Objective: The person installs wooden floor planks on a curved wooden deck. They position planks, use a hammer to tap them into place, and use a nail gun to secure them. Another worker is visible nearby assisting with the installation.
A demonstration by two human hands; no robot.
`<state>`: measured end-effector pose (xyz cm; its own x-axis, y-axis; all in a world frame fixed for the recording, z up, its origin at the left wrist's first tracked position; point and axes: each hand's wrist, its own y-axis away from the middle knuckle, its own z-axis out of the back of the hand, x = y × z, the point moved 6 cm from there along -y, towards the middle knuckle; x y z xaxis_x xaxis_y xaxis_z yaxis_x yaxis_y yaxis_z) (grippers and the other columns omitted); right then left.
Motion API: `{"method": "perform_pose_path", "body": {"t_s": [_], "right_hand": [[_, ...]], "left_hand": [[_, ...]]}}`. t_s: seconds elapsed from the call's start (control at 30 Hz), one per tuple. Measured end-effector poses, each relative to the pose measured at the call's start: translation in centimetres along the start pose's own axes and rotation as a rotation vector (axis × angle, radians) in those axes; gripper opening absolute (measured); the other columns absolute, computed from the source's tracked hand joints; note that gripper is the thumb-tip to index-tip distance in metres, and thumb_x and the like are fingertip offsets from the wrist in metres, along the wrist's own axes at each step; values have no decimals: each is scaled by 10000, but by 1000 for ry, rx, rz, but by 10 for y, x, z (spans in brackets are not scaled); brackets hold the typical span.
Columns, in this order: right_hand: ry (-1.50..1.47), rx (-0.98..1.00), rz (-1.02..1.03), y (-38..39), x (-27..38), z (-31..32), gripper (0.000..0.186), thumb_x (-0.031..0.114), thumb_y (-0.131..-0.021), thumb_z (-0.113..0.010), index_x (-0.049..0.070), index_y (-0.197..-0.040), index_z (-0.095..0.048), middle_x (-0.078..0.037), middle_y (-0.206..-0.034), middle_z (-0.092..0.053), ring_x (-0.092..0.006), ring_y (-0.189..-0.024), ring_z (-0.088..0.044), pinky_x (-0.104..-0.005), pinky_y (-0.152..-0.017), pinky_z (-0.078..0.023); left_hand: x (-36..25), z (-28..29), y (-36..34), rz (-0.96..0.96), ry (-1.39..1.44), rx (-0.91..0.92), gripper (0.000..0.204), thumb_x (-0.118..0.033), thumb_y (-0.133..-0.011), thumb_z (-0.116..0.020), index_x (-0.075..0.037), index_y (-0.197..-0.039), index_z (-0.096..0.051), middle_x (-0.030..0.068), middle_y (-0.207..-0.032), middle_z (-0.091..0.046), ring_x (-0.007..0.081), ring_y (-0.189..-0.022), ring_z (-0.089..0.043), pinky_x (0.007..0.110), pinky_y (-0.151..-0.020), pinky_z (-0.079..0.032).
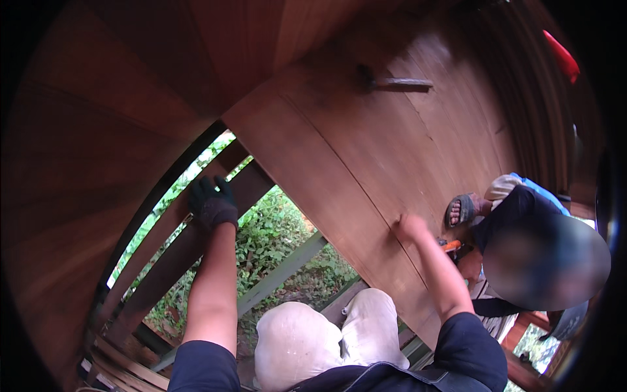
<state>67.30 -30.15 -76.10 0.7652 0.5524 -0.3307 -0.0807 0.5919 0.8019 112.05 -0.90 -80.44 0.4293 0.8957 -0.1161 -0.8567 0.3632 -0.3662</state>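
My left hand (214, 204), in a dark green glove, rests on the dark wooden beam (251, 186) beside the open gap, its fingers apart. Bare and curled closed, my right hand (411, 228) is against the brown floorboards (339, 189), near a long seam between two boards. Whatever it holds, if anything, is hidden. My knees (297, 336), in pale trousers, are bent at the near edge of the boards. A hammer (401, 84) lies farther off on the boards.
At the right crouches another person (516, 209), with a sandalled foot (462, 209) and a hand (470, 264) near an orange tool (450, 245). Below the gap, green plants (274, 228) show past a grey joist (281, 274). A wooden wall (130, 98) rises at the left.
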Motion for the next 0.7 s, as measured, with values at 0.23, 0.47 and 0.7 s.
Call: {"method": "perform_pose_path", "body": {"t_s": [0.23, 0.47, 0.7], "right_hand": [[-199, -1060, 241, -158, 22, 219, 639, 178, -891, -550, 84, -1483, -329, -244, -1401, -469, -441, -1251, -477, -496, -1002, -449], [95, -998, 197, -212, 37, 288, 638, 135, -844, -539, 152, -1464, -386, -136, -1430, -455, -407, -1320, -410, -596, -1010, -408], [61, -934, 361, -223, 4, 282, 365, 119, -882, -542, 70, -1242, -502, -219, -1209, -532, -406, -1139, -534, -491, -911, -484]], "left_hand": [[-4, 2, 1, 15, -11, 36, 237, -350, -906, -590, -127, -985, -610, 99, -1113, -596, 337, -987, -588, 489, -802, -470], [4, 1, 3, 32, -37, 83, 259, -344, -913, -576, -108, -1007, -627, 112, -1144, -594, 323, -1060, -577, 485, -857, -452], [-4, -2, -2, 79, 36, 115, 286, -358, -903, -577, -100, -1020, -623, 118, -1171, -581, 322, -1118, -549, 501, -923, -424]]}}
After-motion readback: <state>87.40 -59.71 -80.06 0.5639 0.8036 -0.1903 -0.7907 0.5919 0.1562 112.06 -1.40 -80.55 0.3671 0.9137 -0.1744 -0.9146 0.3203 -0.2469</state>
